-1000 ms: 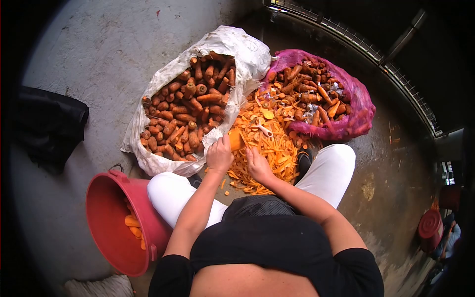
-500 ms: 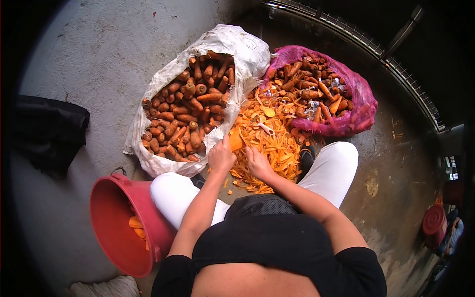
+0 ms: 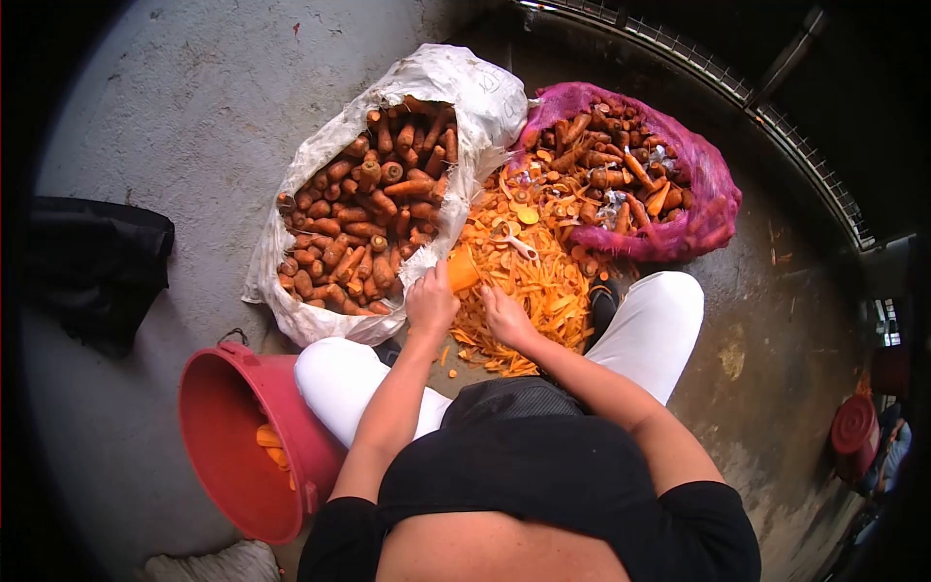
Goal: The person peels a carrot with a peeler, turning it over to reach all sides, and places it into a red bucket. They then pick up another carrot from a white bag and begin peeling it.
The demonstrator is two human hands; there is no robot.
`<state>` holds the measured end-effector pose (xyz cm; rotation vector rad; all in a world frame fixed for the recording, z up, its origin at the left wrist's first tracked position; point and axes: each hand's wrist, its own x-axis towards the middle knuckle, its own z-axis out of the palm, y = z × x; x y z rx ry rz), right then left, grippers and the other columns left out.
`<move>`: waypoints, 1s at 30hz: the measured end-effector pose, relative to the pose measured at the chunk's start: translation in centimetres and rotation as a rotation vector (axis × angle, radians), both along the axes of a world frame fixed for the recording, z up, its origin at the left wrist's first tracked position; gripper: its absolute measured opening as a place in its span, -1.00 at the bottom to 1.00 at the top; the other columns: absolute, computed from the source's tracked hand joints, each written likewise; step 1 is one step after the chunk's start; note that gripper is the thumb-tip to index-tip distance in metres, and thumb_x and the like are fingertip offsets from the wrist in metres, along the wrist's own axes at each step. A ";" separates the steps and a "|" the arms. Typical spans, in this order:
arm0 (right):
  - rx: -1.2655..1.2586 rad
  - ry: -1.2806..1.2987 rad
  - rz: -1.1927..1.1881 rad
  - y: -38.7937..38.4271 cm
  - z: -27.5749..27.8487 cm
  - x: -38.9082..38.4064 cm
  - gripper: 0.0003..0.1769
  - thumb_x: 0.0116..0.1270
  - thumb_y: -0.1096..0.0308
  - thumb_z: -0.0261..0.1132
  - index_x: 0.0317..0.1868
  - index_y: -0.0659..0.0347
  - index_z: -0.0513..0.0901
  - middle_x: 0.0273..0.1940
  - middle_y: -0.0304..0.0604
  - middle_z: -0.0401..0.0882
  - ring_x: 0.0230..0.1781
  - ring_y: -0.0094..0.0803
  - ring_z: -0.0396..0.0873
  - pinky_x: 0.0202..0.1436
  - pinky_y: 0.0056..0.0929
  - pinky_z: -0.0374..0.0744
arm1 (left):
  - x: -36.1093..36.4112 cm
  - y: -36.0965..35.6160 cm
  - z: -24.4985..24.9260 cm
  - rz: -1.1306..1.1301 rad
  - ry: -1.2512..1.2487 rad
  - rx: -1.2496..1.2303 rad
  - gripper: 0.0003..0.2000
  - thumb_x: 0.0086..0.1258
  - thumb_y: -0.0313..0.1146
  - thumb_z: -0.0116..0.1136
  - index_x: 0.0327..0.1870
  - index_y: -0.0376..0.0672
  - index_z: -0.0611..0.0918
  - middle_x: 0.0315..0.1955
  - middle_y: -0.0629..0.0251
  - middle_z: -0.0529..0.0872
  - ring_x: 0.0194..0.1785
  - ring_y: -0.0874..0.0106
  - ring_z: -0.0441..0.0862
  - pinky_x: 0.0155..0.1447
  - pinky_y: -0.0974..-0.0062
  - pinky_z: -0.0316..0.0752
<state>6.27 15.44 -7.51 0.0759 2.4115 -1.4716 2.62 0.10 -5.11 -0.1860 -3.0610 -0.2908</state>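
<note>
My left hand [image 3: 432, 301] is closed around a thick peeled carrot [image 3: 463, 270], bright orange, over a heap of carrot peelings [image 3: 509, 335]. Close to the carrot's right end is my right hand [image 3: 505, 316], its fingers pinched together; whatever thin tool they may hold is too small to make out. A white-handled peeler [image 3: 524, 250] lies on the peelings just beyond my hands. Unpeeled carrots [image 3: 364, 233] fill the open white sack [image 3: 291, 184] at front left.
A pink mesh sack [image 3: 713, 194] at front right holds carrot ends and scraps. By my left knee a red bucket [image 3: 218, 436] lies tipped, peeled carrots [image 3: 272, 444] inside. Black cloth [image 3: 97, 257] is at far left. Another person [image 3: 894, 454] and a red container [image 3: 853, 436] are far right.
The carrot has tilted slightly in my left hand, and my right hand has shifted a little at its end. Otherwise the scene looks the same, with a slight camera shift.
</note>
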 end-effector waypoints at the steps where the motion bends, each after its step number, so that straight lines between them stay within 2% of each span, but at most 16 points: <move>1: -0.009 0.003 -0.005 0.1 0.1 0.1 -0.47 0.54 -0.03 -0.20 -0.12 0.36 0.38 -0.21 0.40 0.51 -0.10 0.30 0.46 -0.02 0.05 0.40 | -0.1 -0.2 -0.1 -0.064 0.055 -0.024 -0.55 -0.02 -0.40 0.27 -0.05 -0.14 0.41 -0.28 0.08 0.69 -0.26 0.06 0.68 -0.21 0.16 0.58; 4: -0.005 0.000 0.012 0.4 0.4 0.1 -0.46 0.54 -0.03 -0.22 -0.13 0.36 0.39 -0.23 0.43 0.52 -0.12 0.32 0.47 -0.03 0.10 0.39 | 0.1 0.6 1.4 0.051 -0.161 0.086 -0.56 -0.03 -0.37 0.29 -0.08 -0.16 0.43 -0.30 0.04 0.70 -0.23 0.05 0.68 -0.19 0.14 0.58; 7: 0.039 -0.020 0.078 1.1 0.3 0.2 -0.47 0.53 -0.04 -0.21 -0.12 0.34 0.38 -0.24 0.42 0.52 -0.14 0.32 0.48 -0.05 0.11 0.40 | -0.3 0.5 2.4 0.032 -0.283 0.052 -0.55 -0.04 -0.33 0.33 -0.09 -0.16 0.45 -0.35 0.03 0.71 -0.20 0.06 0.69 -0.18 0.15 0.58; 13: 0.049 0.009 0.161 2.0 0.6 0.4 -0.49 0.52 -0.05 -0.19 -0.09 0.31 0.37 -0.30 0.38 0.54 -0.21 0.31 0.50 -0.12 0.12 0.42 | -0.6 -0.9 2.8 -0.013 -0.411 0.226 -0.44 -0.16 -0.22 0.40 -0.05 -0.15 0.50 -0.34 -0.01 0.72 -0.16 0.05 0.68 -0.09 0.19 0.58; 16: 0.059 0.037 0.180 2.4 0.8 0.1 -0.52 0.53 -0.03 -0.17 -0.10 0.29 0.36 -0.34 0.34 0.54 -0.24 0.28 0.51 -0.16 0.10 0.42 | -0.7 -1.3 2.0 0.002 -0.452 0.373 -0.43 -0.20 -0.20 0.40 -0.06 -0.15 0.54 -0.30 -0.01 0.72 -0.15 0.04 0.67 -0.06 0.19 0.56; 19: 0.065 0.059 0.187 2.7 1.2 -0.3 -0.55 0.53 0.00 -0.16 -0.13 0.28 0.35 -0.39 0.29 0.54 -0.29 0.26 0.52 -0.21 0.08 0.43 | 0.0 -0.9 1.7 0.035 -0.381 0.566 -0.44 -0.20 -0.19 0.40 -0.07 -0.16 0.56 -0.29 0.01 0.73 -0.14 0.03 0.67 -0.06 0.20 0.56; 22: 0.050 0.035 0.197 3.0 1.6 -0.6 -0.51 0.52 -0.05 -0.16 -0.11 0.27 0.38 -0.36 0.28 0.56 -0.28 0.23 0.54 -0.20 0.07 0.45 | -0.1 -0.7 1.6 0.055 -0.373 0.506 -0.44 -0.20 -0.18 0.39 -0.07 -0.17 0.57 -0.29 0.00 0.73 -0.13 0.04 0.67 -0.05 0.22 0.56; 25: 0.082 0.014 0.234 3.4 2.1 -0.4 -0.54 0.52 -0.03 -0.15 -0.11 0.26 0.37 -0.37 0.26 0.56 -0.30 0.23 0.53 -0.22 0.07 0.44 | -0.9 -1.5 1.7 -0.028 -0.476 0.531 -0.43 -0.19 -0.26 0.39 -0.04 -0.19 0.57 -0.27 0.07 0.74 -0.15 0.15 0.70 -0.06 0.31 0.56; 30: 0.043 0.103 0.298 4.2 3.2 -0.4 -0.59 0.53 0.02 -0.14 -0.11 0.25 0.36 -0.38 0.23 0.54 -0.31 0.21 0.52 -0.21 0.06 0.43 | -0.9 -2.1 1.7 -0.118 -0.625 0.922 -0.50 -0.15 -0.42 0.35 -0.06 -0.26 0.55 -0.29 0.32 0.69 -0.25 0.47 0.62 -0.11 0.51 0.52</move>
